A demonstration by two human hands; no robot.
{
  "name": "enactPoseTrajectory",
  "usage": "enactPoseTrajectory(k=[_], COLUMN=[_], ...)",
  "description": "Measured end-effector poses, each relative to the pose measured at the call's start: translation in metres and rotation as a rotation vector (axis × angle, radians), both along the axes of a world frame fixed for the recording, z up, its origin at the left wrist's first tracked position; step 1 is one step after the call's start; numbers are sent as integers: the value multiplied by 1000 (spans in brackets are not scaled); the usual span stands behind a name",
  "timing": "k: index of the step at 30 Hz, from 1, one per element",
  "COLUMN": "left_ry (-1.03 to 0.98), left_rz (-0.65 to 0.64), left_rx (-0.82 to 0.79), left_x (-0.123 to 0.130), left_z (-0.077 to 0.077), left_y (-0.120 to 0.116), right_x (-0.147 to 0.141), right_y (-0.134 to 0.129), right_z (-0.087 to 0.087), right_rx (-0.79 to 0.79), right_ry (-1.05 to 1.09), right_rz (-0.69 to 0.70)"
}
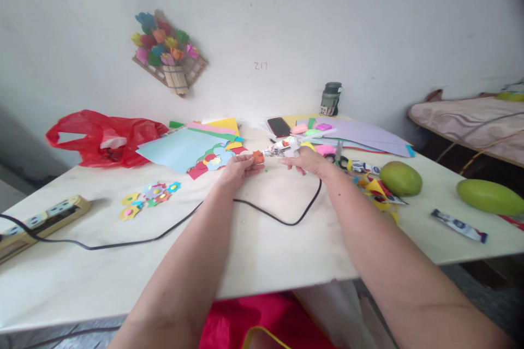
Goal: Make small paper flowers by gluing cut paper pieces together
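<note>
My left hand [241, 170] pinches a small orange paper flower [258, 156] between thumb and fingers, just above the table. My right hand [305, 161] is wrapped round a white glue gun [282, 147], its nozzle pointing left at the orange flower. From below the right hand a black cord [286, 223] loops across the table toward the left. Cut paper shapes in several colours [213, 161] lie in a pile just beyond my left hand. Nearer the left side, several layered paper flowers [153, 194] are grouped on the table.
A power strip [45, 223] is at left, a red plastic bag [106, 139] behind it. Coloured sheets [176, 150], a phone [279, 127] and a bottle [331, 99] are at the back. Scissors [338, 155], paper scraps [374, 188], green fruits [401, 178] and a tube [459, 225] lie right.
</note>
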State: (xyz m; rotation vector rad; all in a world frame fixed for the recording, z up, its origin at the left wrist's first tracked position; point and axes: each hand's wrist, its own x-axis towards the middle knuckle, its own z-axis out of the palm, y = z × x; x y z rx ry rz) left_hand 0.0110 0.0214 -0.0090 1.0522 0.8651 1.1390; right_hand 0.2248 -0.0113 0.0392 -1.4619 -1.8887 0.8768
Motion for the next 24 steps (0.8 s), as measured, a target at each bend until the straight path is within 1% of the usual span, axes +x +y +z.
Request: enactPoseTrajectory(k=[10,14,20,24], left_ry=[-15,-12,3,8], left_rz=[15,10,-4,-6], left_rx=[-1,4,0,10], left_x=[0,0,0,1], left_z=[0,0,1,1], left_y=[0,-1,-2,-2], right_x=[1,0,-3,-2], right_y=[4,2,-4,-1], right_z=[-4,-2,3,0], right_rx=[15,11,0,9], right_ry=[2,2,-14,0], right_rz=[6,7,-29,-22])
